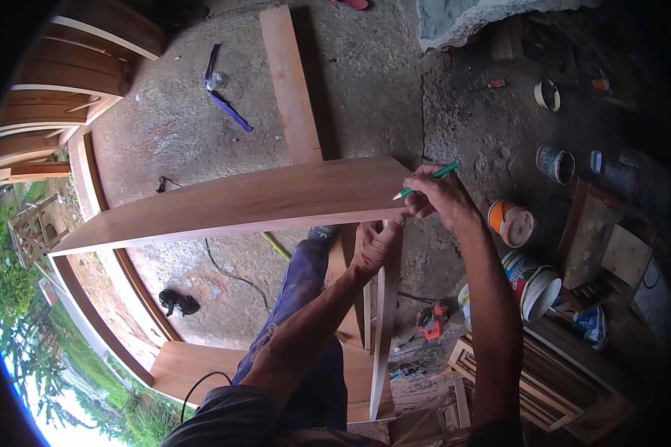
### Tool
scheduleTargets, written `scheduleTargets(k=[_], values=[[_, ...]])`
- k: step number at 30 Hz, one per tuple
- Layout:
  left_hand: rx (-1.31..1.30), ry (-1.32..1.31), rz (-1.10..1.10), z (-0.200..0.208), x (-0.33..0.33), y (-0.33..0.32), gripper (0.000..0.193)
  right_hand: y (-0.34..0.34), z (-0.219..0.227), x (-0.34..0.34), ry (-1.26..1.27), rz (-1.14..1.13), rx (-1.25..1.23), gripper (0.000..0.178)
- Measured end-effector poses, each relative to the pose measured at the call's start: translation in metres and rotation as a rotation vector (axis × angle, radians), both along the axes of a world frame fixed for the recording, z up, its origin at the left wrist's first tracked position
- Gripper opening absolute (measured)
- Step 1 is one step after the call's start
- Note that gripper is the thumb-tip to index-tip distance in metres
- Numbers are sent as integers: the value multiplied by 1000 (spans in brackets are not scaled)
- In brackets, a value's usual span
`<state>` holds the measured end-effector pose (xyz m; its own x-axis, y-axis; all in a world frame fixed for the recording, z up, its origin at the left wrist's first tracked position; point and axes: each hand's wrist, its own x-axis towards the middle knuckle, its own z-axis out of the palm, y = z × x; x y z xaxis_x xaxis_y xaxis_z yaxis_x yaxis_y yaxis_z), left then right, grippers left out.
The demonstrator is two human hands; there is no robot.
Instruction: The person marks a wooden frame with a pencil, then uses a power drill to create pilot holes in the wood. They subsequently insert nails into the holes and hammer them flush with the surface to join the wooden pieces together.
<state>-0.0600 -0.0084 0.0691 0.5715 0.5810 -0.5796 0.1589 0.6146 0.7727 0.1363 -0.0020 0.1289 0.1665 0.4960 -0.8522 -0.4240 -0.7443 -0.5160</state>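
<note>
A green pencil (447,170) is pinched in my right hand (446,200), its sharpened tip close to the right end of a long, wide wooden board (261,195). This board forms the far side of a large wooden frame, and its broad face is turned up. Just below that end, my left hand (373,247) grips the board's near edge with bent fingers, the thumb along the edge; some fingertips are hidden. From the same corner a narrow plank (381,335) runs back toward me, between my two forearms.
My leg in blue trousers (294,287) stands inside the frame. Another plank (291,89) lies beyond the board. A red power tool (432,322), an orange bucket (511,222) and paint pails (538,287) sit at right. A black cable (235,274) crosses the concrete floor.
</note>
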Motion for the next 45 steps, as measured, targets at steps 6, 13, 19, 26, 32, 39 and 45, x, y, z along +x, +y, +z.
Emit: scheduleTargets(k=[6,13,19,26,32,39,45], values=[[-53,-80,-48,-3,0,2,50,0,-5,0,-34,16,-62,15],[-65,-121,-91,-1,-1,9,63,3,-5,2,-45,24,-92,14],[-41,-127,-104,-5,-4,11,72,0,-14,2,-39,31,-94,14],[-80,-136,-104,-2,-3,12,72,-2,-16,1,-52,55,-113,15],[-30,-139,-115,-4,-5,13,71,-1,-14,2,-38,73,-95,16],[-28,-128,-114,-8,-6,10,71,-2,-14,4,-9,63,-92,16],[-43,-147,-106,-3,-5,12,71,0,-10,2,-42,64,-99,16]])
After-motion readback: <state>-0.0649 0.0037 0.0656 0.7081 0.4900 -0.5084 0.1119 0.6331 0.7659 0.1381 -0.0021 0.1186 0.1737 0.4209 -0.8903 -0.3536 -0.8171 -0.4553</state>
